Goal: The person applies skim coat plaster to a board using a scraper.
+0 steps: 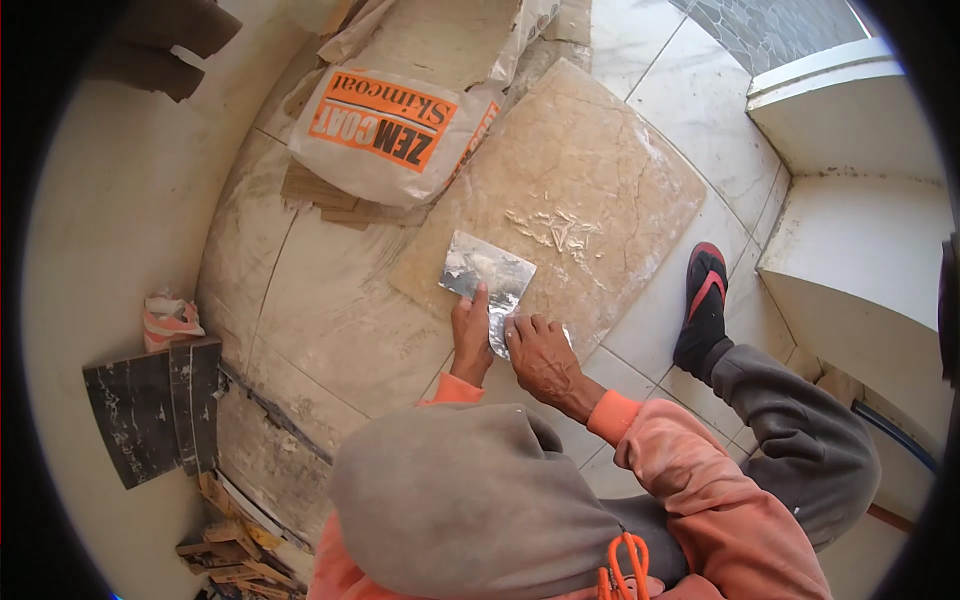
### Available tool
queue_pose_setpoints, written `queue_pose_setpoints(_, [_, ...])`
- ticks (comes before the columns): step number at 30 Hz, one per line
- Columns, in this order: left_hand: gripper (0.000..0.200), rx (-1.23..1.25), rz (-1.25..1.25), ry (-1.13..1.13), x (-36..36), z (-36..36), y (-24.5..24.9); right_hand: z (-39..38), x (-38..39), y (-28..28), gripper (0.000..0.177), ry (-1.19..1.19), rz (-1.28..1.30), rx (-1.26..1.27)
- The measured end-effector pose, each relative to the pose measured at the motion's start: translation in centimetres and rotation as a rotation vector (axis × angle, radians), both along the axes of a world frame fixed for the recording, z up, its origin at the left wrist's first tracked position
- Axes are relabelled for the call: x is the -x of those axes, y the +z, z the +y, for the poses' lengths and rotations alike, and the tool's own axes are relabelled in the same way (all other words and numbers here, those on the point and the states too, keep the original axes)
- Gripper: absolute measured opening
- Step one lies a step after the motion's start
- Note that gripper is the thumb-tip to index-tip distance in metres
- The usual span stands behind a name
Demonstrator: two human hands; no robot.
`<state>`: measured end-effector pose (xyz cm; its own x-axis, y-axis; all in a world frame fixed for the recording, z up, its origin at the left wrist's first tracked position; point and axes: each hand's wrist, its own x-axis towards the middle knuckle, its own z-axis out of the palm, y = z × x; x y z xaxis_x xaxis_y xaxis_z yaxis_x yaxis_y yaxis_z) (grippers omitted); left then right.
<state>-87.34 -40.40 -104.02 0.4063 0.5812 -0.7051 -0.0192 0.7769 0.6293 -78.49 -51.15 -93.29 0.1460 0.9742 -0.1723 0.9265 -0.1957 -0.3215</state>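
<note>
My left hand is closed on a flat metal scraper, its thumb pressed on the face. Whitish smears and shiny patches mark the blade, which lies over the near-left edge of a tan board. My right hand is closed close beside it, with fingers curled down at a second shiny metal piece. A sliver of metal also shows past the right knuckles; the rest of what this hand grips is hidden under it. Ridges of whitish paste sit on the board beyond the scraper.
An opened Skimcoat bag lies at the board's far left, on cardboard. Dark tile pieces lean by the left wall. My sandalled foot is right of the board, near white steps. Wood scraps lie lower left.
</note>
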Motion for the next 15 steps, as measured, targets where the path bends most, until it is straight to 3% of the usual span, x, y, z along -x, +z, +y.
queue_pose_setpoints(2, [0.031,0.074,-0.008,0.017,0.1,0.0,0.3,0.1,1.1,-0.1,0.033,-0.017,-0.101,-0.046])
queue_pose_setpoints(5, [0.028,0.053,0.045,0.044,-0.4,-0.5,0.6,0.1,0.5,0.0,0.043,0.010,-0.126,0.064])
queue_pose_setpoints(15, [0.030,0.038,0.090,0.006,-0.2,-0.6,-0.8,-0.1,0.3,-0.2,0.039,0.045,-0.153,0.038])
